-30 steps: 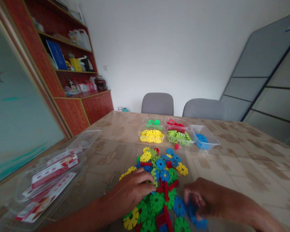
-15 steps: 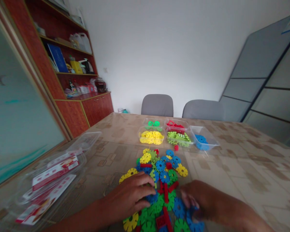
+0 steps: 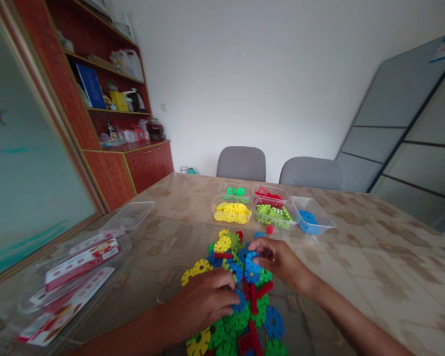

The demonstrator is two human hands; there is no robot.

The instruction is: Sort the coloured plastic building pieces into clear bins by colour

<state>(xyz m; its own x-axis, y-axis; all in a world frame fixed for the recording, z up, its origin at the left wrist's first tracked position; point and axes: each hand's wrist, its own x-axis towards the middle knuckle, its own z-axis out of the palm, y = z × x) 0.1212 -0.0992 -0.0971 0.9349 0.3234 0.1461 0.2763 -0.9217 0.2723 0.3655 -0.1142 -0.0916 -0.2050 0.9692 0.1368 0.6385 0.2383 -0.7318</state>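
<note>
A pile of plastic gear-shaped pieces (image 3: 241,296) in yellow, blue, green and red lies on the table in front of me. My left hand (image 3: 203,301) rests palm down on the pile's left side, fingers curled over blue and green pieces. My right hand (image 3: 280,259) reaches over the far part of the pile, its fingers pinched around blue pieces. Beyond the pile stand clear tubs: yellow pieces (image 3: 232,211), light green pieces (image 3: 274,215), blue pieces (image 3: 308,221), dark green pieces (image 3: 235,190) and red pieces (image 3: 269,193).
A clear box with red-and-white cards (image 3: 74,269) and its lid (image 3: 131,215) lie at the left of the table (image 3: 374,262). Two grey chairs (image 3: 241,163) stand at the far edge. A wooden shelf unit (image 3: 114,113) fills the left wall.
My right hand has moved from the near right of the pile forward to its far side. The left hand has stayed on the pile, shifting only slightly.
</note>
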